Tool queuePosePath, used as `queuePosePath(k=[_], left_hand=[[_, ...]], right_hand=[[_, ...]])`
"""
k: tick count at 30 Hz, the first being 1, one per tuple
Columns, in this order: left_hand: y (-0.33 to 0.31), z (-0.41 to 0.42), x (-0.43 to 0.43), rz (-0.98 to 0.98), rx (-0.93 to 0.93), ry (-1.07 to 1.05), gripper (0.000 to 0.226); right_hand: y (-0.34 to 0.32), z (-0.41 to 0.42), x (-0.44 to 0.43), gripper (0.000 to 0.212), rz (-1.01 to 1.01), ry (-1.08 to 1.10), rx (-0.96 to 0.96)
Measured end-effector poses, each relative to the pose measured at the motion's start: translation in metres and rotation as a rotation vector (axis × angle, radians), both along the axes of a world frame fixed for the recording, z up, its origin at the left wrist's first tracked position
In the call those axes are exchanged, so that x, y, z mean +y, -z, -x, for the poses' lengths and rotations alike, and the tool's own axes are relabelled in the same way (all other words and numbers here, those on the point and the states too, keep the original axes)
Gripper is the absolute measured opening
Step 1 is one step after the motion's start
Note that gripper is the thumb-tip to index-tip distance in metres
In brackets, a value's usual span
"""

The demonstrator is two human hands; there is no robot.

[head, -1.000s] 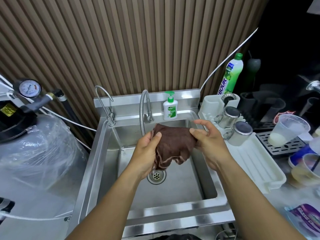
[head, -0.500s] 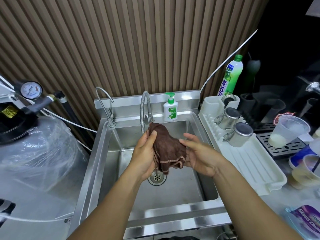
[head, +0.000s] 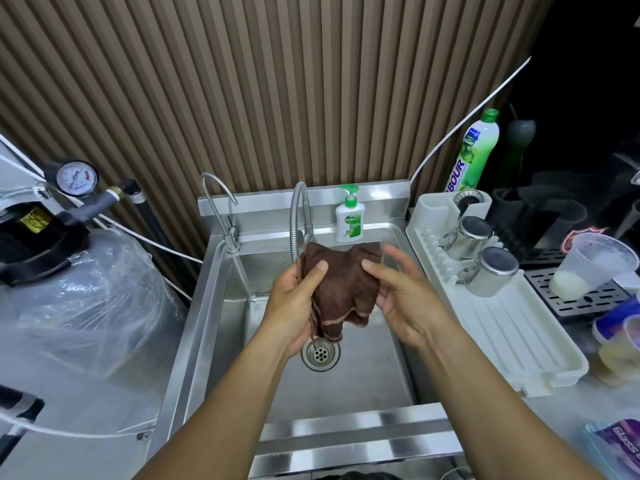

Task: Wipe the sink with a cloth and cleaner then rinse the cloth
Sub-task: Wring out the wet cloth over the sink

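Observation:
A brown cloth [head: 341,289] hangs bunched over the steel sink [head: 349,382], just under the flexible steel tap [head: 298,216] and above the drain [head: 320,353]. My left hand [head: 294,303] grips the cloth's left side, thumb on top. My right hand [head: 401,292] holds its right side, thumb on the upper edge and fingers underneath. A white and green pump bottle of cleaner [head: 349,220] stands on the sink's back ledge. I cannot tell whether water is running.
A thin second tap [head: 221,209] rises at the sink's back left. Right of the sink, a white drying rack [head: 512,327] holds two steel cups [head: 491,271]. A green dish-soap bottle [head: 474,157] stands behind. A plastic-wrapped tank [head: 79,292] with a pressure gauge [head: 74,176] fills the left.
The cloth was squeezed together between both hands half a second ago. It is now spread wider again, my right hand having moved back to the right.

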State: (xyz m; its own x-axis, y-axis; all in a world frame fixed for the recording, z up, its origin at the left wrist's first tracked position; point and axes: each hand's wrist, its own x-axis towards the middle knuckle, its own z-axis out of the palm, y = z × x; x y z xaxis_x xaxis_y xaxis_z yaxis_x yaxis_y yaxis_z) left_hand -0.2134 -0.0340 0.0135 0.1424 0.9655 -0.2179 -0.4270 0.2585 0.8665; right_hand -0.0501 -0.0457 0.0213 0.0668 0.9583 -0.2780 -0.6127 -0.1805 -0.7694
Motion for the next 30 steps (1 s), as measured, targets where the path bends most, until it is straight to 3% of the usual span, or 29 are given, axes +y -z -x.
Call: queuePosePath(k=[3, 10, 13, 19, 23, 30], left_hand=[[0.003, 0.005, 0.002, -0.029, 0.050, 0.008, 0.017], [0.003, 0.013, -0.002, -0.022, -0.048, 0.080, 0.025], [0.005, 0.011, -0.002, 0.021, -0.088, 0.089, 0.026], [0.019, -0.011, 0.000, 0.047, 0.042, 0.068, 0.023], [0.035, -0.047, 0.002, 0.122, 0.077, 0.133, 0.022], [0.057, -0.134, -0.001, 0.299, 0.070, 0.237, 0.021]], right_hand=[[0.001, 0.002, -0.002, 0.053, 0.040, -0.042, -0.059], [0.003, -0.001, 0.002, 0.052, 0.040, 0.013, -0.065], [0.012, 0.003, -0.001, 0.041, 0.103, -0.039, -0.210], [0.014, -0.001, -0.016, 0.012, -0.059, 0.209, -0.491], [0.026, -0.021, -0.029, 0.028, -0.025, 0.313, -0.758], [0.046, -0.091, -0.064, 0.036, 0.079, 0.425, -0.668]])
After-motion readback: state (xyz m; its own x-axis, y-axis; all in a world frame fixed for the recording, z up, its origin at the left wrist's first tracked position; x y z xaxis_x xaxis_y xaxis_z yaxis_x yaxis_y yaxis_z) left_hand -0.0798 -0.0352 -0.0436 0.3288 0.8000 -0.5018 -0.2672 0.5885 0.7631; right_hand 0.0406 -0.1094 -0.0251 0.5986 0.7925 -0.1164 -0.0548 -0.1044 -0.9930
